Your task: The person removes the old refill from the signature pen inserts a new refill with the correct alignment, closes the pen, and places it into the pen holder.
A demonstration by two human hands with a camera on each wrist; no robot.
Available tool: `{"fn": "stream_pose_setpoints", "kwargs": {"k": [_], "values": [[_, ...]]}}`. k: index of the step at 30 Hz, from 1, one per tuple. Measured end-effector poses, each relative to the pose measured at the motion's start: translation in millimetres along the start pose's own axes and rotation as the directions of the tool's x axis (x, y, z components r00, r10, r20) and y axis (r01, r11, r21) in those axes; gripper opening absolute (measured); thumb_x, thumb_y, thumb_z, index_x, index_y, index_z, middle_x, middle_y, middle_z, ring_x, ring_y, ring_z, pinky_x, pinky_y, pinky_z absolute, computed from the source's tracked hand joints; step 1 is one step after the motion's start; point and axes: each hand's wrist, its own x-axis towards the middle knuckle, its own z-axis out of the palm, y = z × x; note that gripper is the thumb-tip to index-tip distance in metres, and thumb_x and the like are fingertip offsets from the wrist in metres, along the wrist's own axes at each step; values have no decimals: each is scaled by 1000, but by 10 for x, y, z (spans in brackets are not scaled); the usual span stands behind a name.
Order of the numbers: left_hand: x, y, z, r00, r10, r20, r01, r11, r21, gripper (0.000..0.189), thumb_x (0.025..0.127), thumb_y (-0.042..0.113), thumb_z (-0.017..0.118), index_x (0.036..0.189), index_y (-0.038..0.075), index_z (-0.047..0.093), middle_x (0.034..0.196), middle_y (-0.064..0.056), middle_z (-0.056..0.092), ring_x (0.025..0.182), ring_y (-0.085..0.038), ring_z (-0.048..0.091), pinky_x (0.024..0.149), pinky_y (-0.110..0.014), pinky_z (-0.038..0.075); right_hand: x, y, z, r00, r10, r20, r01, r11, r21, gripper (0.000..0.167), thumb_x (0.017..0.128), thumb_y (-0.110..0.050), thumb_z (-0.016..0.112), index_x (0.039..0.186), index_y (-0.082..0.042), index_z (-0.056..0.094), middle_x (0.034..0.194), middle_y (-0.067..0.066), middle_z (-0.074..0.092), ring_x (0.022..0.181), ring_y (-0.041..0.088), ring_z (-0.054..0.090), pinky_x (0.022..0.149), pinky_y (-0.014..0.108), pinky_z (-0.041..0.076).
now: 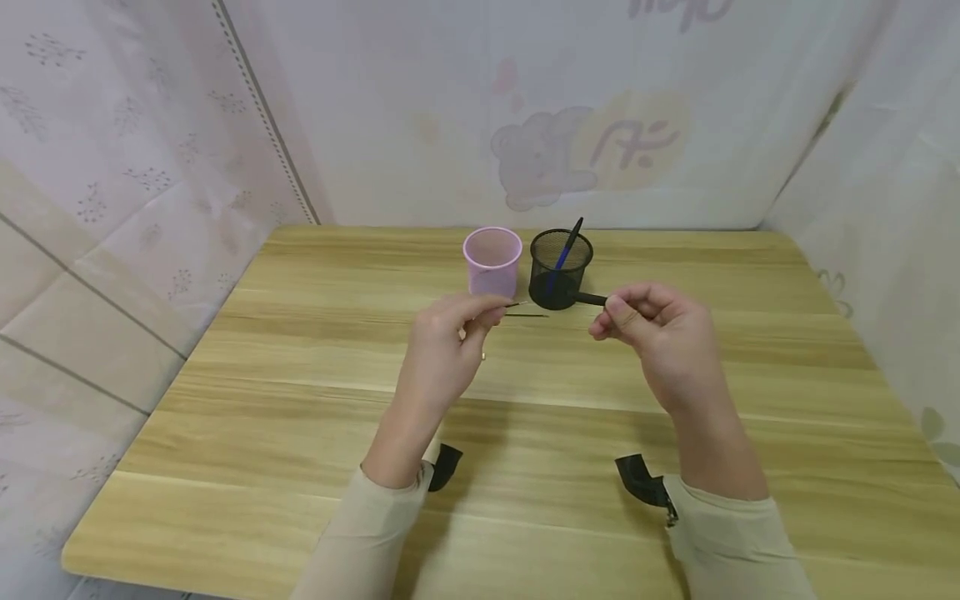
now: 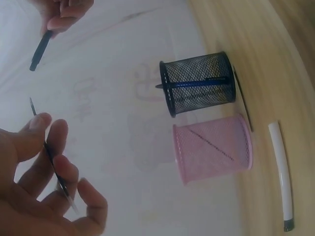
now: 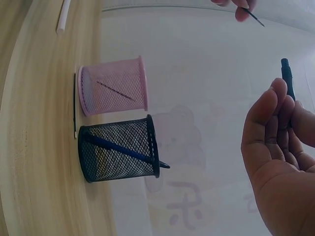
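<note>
My left hand [image 1: 442, 342] pinches a thin pen refill [image 2: 32, 105] between thumb and forefinger, its fine tip pointing toward the other hand. Behind those fingertips the refill runs past the remaining, loosely bent fingers. A short black pen barrel piece [image 1: 590, 298] with a narrower end sticks out from my right hand [image 1: 667, 333], which grips it between thumb and fingers. The two held parts face each other across a gap, in front of the cups. A second dark refill [image 3: 75, 105] lies on the table beside the cups' bases.
The pink mesh cup [image 1: 493, 279] stands left of the black mesh cup [image 1: 542, 287], which holds a blue pen [image 1: 566, 250]. Through the pink mesh shows a thin dark stick [image 2: 211, 145]. A white tube with a black end [image 2: 281, 177] lies on the wooden table [image 1: 300, 417].
</note>
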Motion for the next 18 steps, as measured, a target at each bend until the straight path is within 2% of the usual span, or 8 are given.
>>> {"fn": "stream_pose_setpoints", "kwargs": {"k": [6, 12, 18], "values": [[16, -26, 24, 997, 82, -5, -82, 996, -31, 11, 100, 8, 73, 105, 6, 82, 94, -6, 81, 77, -17, 64, 70, -26, 53, -6, -12, 39, 1000, 6, 10, -6, 997, -71, 7, 102, 0, 68, 96, -2, 72, 81, 1, 74, 76, 13, 76, 80, 25, 65], [51, 2, 22, 994, 104, -27, -104, 995, -1, 10, 100, 9, 73, 104, 3, 80, 96, -8, 80, 81, -19, 67, 70, -28, 56, -19, -42, 48, 1000, -8, 26, 11, 994, -108, 6, 102, -4, 69, 98, -1, 71, 82, 0, 75, 77, 11, 76, 81, 24, 65], [76, 47, 5, 990, 142, -17, -142, 989, 35, 9, 100, 8, 73, 103, 4, 80, 96, -7, 81, 82, -20, 66, 71, -29, 55, -24, -64, 57, 1000, -12, 19, 15, 990, -142, 7, 102, -7, 71, 99, 0, 71, 82, 0, 76, 77, 11, 76, 81, 23, 64]]}}
